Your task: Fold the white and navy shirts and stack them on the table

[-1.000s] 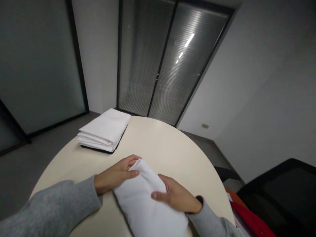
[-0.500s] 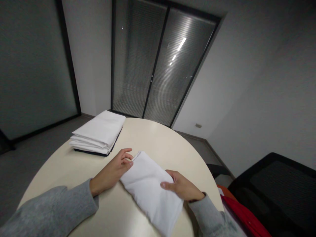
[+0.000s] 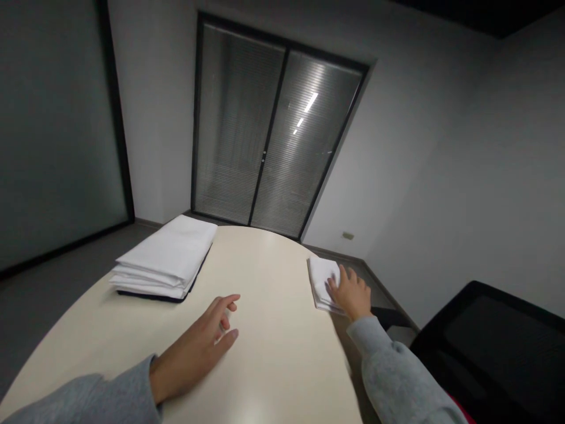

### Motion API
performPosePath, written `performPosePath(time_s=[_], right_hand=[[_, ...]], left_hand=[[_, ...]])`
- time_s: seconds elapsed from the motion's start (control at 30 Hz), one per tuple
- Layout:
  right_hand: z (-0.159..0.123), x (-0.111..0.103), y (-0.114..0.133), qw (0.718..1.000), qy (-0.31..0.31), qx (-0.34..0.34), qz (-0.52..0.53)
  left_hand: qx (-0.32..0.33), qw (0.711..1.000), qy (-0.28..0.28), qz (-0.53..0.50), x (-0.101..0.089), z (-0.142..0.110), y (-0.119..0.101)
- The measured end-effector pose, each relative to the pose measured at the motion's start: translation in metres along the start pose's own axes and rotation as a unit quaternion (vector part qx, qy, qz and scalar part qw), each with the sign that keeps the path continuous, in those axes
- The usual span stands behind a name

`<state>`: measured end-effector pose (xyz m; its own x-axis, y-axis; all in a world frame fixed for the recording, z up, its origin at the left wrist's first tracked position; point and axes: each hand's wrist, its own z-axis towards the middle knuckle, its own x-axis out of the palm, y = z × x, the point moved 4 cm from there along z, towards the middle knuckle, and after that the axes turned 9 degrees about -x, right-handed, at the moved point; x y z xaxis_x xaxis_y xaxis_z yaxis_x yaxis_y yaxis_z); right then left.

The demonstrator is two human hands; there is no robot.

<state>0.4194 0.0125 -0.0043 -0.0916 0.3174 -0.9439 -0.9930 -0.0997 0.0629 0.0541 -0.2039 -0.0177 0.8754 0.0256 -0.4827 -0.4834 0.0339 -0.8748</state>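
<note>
Two bare hands are seen in the head view, both extended from grey sleeves [image 3: 388, 377] over a round cream table [image 3: 273, 365]. The folded white cloth [image 3: 323, 277] is placed at the table's right rim, toward its far side, and is partly covered by the right hand [image 3: 354, 294]. The fingers of that hand are spread and rested on top of the cloth; how firmly they are pressed down cannot be told. The left hand [image 3: 196, 353] is held over the near part of the table, its fingers loosely bent and its thumb set apart; whether the table is touched by it cannot be told. At the table's far left edge a stack of white cloths [image 3: 170, 250] is laid, with a dark layer [image 3: 152, 297] beneath. Beyond the table's far rim glass panels [image 3: 238, 141] with blinds are seen, and to the table's right a black chair [image 3: 494, 347] is placed
</note>
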Motion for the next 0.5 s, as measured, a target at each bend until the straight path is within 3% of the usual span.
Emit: performPosePath(time_s=[0.13, 0.2, 0.27, 0.37, 0.43, 0.5], right_hand=[[0.002, 0.034, 0.021, 0.996, 0.037, -0.071, -0.035], [0.001, 0.047, 0.023, 0.994, 0.057, -0.083, -0.041], [0.001, 0.052, 0.023, 0.993, 0.058, -0.088, -0.046], [0.000, 0.050, 0.023, 0.994, 0.041, -0.089, -0.055], [-0.004, 0.045, 0.027, 0.994, 0.020, -0.090, -0.064], [-0.010, 0.040, 0.036, 0.992, -0.015, -0.107, -0.071]], left_hand=[[0.071, 0.990, -0.057, 0.110, -0.016, -0.005, -0.022], [0.117, 0.966, -0.127, 0.194, -0.033, -0.006, -0.032], [0.130, 0.924, -0.212, 0.292, -0.054, -0.004, -0.033], [0.077, 0.850, -0.315, 0.414, -0.087, 0.003, -0.017], [0.031, 0.817, -0.342, 0.462, -0.103, 0.007, -0.001], [0.002, 0.802, -0.346, 0.487, -0.111, 0.010, 0.010]])
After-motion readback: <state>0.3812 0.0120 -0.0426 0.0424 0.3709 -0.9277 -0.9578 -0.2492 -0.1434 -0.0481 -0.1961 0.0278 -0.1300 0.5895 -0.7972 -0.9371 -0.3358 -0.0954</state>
